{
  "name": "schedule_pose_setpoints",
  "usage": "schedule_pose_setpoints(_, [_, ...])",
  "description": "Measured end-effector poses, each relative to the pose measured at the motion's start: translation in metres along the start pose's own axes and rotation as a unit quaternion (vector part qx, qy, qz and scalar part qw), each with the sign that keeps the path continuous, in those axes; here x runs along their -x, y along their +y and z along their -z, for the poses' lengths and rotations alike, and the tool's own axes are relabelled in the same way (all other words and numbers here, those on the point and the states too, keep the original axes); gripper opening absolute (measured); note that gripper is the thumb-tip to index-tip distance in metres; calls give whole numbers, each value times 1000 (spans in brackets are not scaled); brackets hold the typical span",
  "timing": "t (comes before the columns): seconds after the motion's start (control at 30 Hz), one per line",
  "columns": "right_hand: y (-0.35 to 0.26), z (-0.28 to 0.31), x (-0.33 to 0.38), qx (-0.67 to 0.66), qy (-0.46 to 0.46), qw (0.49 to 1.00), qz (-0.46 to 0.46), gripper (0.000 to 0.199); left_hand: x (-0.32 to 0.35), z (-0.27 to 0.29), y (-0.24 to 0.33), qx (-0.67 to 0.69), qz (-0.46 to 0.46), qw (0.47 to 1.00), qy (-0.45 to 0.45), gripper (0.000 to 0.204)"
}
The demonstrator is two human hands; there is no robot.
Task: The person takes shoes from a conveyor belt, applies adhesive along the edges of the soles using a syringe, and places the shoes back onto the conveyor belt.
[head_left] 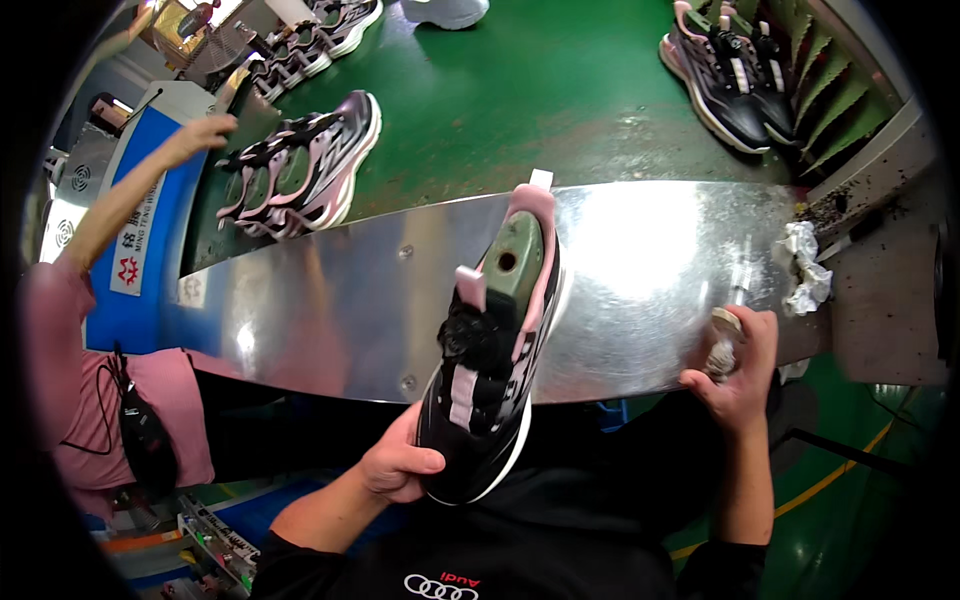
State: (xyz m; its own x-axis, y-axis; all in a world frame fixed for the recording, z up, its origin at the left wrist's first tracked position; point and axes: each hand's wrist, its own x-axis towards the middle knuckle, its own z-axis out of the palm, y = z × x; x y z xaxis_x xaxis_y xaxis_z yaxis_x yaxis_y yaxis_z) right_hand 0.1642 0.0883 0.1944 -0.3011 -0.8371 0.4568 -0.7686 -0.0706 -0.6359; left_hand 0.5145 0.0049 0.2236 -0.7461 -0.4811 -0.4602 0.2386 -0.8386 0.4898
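Observation:
A black sneaker [490, 400] with pink lining and a white sole tilts over the near edge of the metal bench. Inside its opening sits a green shoe last [518, 262] with a round hole. My left hand [400, 462] grips the toe end, thumb across the upper. On the right, my right hand [745, 375] curls around a small pale, roundish object [722, 345] just above the bench edge; its exact kind is unclear. The two hands are well apart.
The shiny metal bench [330, 290] fronts a green surface [520, 100]. Sneakers stand in a row [320, 175] at left and as a pair [725, 80] at far right. Crumpled white paper [805, 268] lies at the bench's right end. A co-worker's hand [205, 135] reaches in from the left.

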Motion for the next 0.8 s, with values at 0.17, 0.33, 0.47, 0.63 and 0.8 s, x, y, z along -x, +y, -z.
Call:
schedule_pose_setpoints(0.17, [21,-16,7,-59,10,997,-38,75,-109,-48,43,-88,-82,990,-68,75])
schedule_pose_setpoints(0.33, [11,-20,1,-132,32,986,-94,75,-249,-85,66,1,-73,995,-68,36])
schedule_pose_setpoints(0.47, [16,-19,-2,-62,34,994,-81,72,-222,-69,71,-115,-88,989,-35,30])
schedule_pose_setpoints(0.63, [9,-14,-9,-9,21,999,-32,68,-110,55,139,-196,-374,901,101,28])
schedule_pose_setpoints(0.8, [3,-11,-16,0,15,1000,-11,65,-37,172,214,-358,-446,757,314,52])
